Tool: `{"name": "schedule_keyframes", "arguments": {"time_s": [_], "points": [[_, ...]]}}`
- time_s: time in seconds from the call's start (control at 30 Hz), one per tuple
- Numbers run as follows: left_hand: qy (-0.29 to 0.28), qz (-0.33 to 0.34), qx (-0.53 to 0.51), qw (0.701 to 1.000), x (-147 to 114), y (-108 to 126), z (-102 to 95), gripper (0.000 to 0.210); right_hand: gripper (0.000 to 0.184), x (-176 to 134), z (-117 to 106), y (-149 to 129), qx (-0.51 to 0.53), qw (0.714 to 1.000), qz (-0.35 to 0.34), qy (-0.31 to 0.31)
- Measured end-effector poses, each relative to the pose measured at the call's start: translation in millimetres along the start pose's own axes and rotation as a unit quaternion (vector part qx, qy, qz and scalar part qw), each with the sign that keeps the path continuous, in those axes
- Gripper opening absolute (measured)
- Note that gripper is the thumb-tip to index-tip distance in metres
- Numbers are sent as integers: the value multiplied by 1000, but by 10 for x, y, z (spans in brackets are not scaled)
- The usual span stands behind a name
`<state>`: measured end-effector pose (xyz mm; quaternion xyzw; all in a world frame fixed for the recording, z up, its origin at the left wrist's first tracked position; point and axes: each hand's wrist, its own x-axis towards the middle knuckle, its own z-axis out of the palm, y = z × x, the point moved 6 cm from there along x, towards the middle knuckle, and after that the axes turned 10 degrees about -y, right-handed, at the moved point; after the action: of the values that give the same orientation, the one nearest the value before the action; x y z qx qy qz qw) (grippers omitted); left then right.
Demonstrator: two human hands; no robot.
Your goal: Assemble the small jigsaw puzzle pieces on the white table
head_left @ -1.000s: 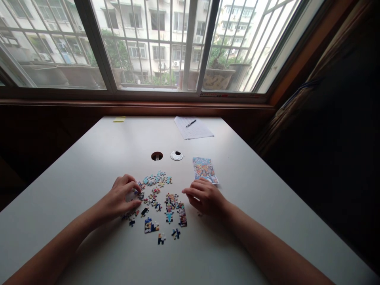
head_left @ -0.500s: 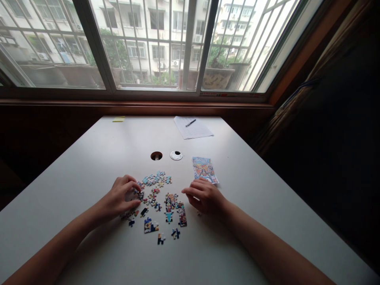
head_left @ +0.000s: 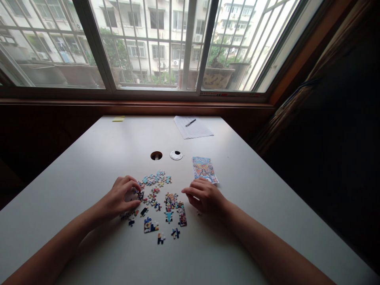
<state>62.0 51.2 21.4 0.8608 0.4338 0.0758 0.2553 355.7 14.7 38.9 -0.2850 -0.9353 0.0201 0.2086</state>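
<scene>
My left hand (head_left: 121,196) rests at the left side of the loose jigsaw pieces (head_left: 153,191), its thumb and fingers curved and apart, with nothing seen gripped. Dark pieces lie between and just beyond its fingertips. My right hand (head_left: 206,196) lies to the right of a partly joined puzzle section (head_left: 171,202), fingers loosely bent and the index finger reaching toward it; its palm side is hidden. Closer to me sit a joined corner section (head_left: 151,225) and two small clusters, one of them dark blue (head_left: 175,233). Light-blue pieces (head_left: 157,178) are grouped at the back.
A colourful picture sheet (head_left: 204,169) lies just beyond my right hand. Farther back are a cable hole (head_left: 156,156), a round cover (head_left: 176,155), papers (head_left: 194,130) with a pen (head_left: 190,123), and a yellow note (head_left: 118,118). The white table (head_left: 74,178) meets a barred window.
</scene>
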Motion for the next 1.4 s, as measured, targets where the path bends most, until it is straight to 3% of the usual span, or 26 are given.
{"name": "schedule_keyframes", "arguments": {"time_s": [0.2, 0.7, 1.4], "points": [[9, 24, 1, 1000, 5, 0, 4, 30, 19, -3, 9, 10, -4, 1000, 1, 3], [-10, -28, -68, 997, 1, -134, 71, 35, 18, 0, 0, 7, -1, 1000, 1, 3], [-6, -25, -131, 991, 19, -117, 34, 34, 19, -27, 33, 54, 10, 1000, 8, 4]]}}
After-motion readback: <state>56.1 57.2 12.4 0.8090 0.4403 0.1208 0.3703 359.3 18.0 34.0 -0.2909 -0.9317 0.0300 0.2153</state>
